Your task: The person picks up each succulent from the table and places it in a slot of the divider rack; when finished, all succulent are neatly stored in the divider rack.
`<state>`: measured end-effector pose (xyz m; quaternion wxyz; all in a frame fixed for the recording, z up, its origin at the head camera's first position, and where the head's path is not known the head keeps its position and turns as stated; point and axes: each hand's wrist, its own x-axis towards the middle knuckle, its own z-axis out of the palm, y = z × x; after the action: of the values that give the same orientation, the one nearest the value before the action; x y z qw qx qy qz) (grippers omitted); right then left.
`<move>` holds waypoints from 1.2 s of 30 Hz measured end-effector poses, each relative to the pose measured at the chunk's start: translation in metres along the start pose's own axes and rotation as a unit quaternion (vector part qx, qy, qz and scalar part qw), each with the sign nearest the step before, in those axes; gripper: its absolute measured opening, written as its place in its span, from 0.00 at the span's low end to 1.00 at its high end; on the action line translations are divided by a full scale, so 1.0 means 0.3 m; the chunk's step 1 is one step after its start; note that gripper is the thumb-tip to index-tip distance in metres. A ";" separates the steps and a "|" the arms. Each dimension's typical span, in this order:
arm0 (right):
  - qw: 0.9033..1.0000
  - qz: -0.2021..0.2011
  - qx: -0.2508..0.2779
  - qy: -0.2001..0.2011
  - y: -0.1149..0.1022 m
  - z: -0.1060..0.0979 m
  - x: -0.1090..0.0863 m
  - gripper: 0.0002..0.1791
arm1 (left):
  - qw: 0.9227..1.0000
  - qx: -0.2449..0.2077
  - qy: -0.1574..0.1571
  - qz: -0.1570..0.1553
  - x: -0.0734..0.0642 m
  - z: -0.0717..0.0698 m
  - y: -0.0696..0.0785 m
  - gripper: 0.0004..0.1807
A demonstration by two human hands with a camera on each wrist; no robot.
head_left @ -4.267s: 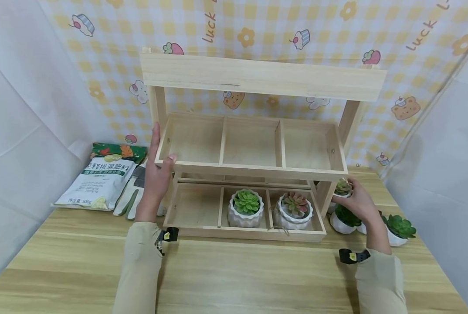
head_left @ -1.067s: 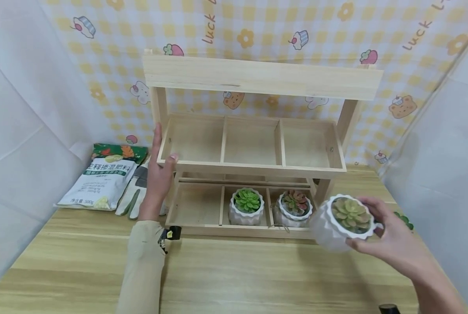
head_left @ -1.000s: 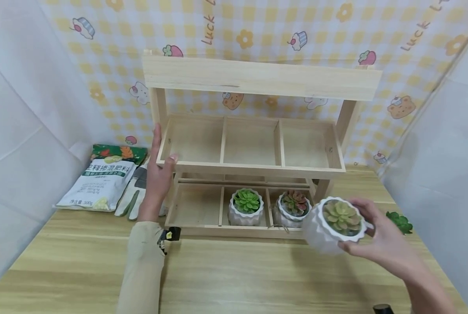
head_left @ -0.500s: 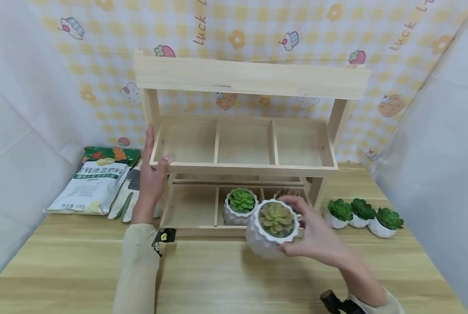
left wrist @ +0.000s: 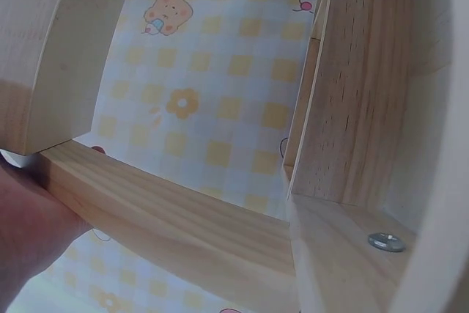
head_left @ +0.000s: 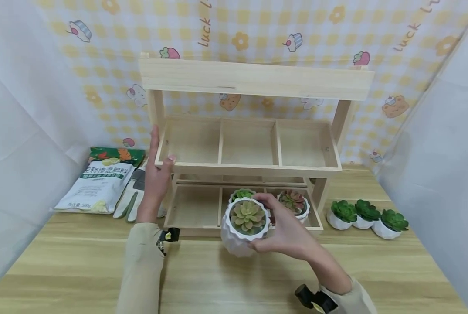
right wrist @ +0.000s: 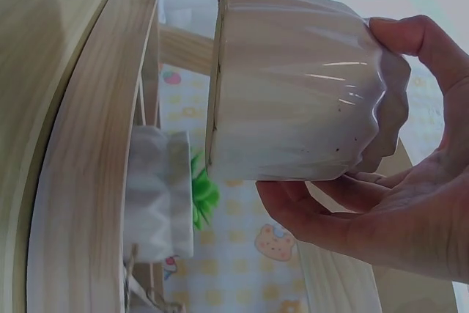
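My right hand [head_left: 286, 229] holds a white potted succulent [head_left: 242, 231] by its scalloped rim, thumb in front and fingers behind. The pot is raised in front of the lower tray; in the right wrist view its glossy ribbed side and bottom edge show. My left hand [head_left: 155, 183] grips the left end of the wooden plant stand [head_left: 253, 168], thumb over the front rim of its upper tray. In the lower tray, a bright green succulent [head_left: 241, 194], partly hidden by the held pot, is in the middle compartment. A reddish succulent [head_left: 293, 200] occupies the right one.
Several items flank the stand. Small green succulents in white pots [head_left: 391, 222] stand on the table to the right. A fertilizer bag [head_left: 96, 185] and a pair of gloves [head_left: 130, 196] lie to the left. A checked cloth [head_left: 238, 26] hangs behind.
My right hand has picked the pale green succulent from beside the stand's right end and carried it left, in front of the lower tray. The left hand keeps its place on the stand.
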<state>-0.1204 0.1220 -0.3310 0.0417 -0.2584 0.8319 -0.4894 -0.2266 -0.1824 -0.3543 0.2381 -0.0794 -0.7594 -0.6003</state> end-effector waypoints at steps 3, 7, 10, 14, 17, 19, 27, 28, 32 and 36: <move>1.000 -0.003 0.016 -0.003 0.002 0.018 0.019 0.46 | 1.000 0.000 0.001 0.001 0.003 0.004 -0.002 0.39; 0.999 -0.002 0.037 -0.003 0.005 0.043 0.046 0.45 | 1.000 -0.002 0.003 0.005 0.005 0.006 -0.006 0.39; 0.999 -0.002 0.036 0.006 0.005 0.062 0.066 0.45 | 1.000 -0.002 0.003 0.011 0.006 0.009 -0.009 0.39; 1.000 0.000 0.018 0.019 0.000 0.091 0.097 0.44 | 1.000 -0.002 0.005 0.018 0.007 0.010 -0.018 0.39; 1.000 0.008 0.012 0.028 -0.009 0.120 0.122 0.44 | 1.000 0.000 0.008 0.021 0.005 0.008 -0.020 0.39; 0.999 0.012 0.018 0.031 -0.014 0.141 0.137 0.44 | 1.000 0.001 0.009 0.022 0.004 0.004 -0.020 0.39; 0.998 0.004 0.033 0.044 -0.016 0.229 0.187 0.42 | 0.999 0.016 -0.031 0.025 0.010 -0.019 -0.006 0.40; 0.998 0.006 0.034 0.045 -0.016 0.238 0.193 0.42 | 0.999 0.016 -0.036 0.024 0.011 -0.020 -0.004 0.41; 0.998 0.012 0.033 0.057 -0.011 0.272 0.216 0.42 | 0.999 0.013 -0.046 0.017 0.010 -0.024 0.002 0.41; 0.997 0.019 0.017 0.076 0.000 0.302 0.239 0.43 | 0.998 0.022 -0.048 0.015 0.008 -0.030 0.002 0.41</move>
<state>-0.1531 0.0165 -0.3647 -0.0081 -0.2042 0.8289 -0.5207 -0.2262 -0.1912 -0.3512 0.2121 -0.1144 -0.7818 -0.5751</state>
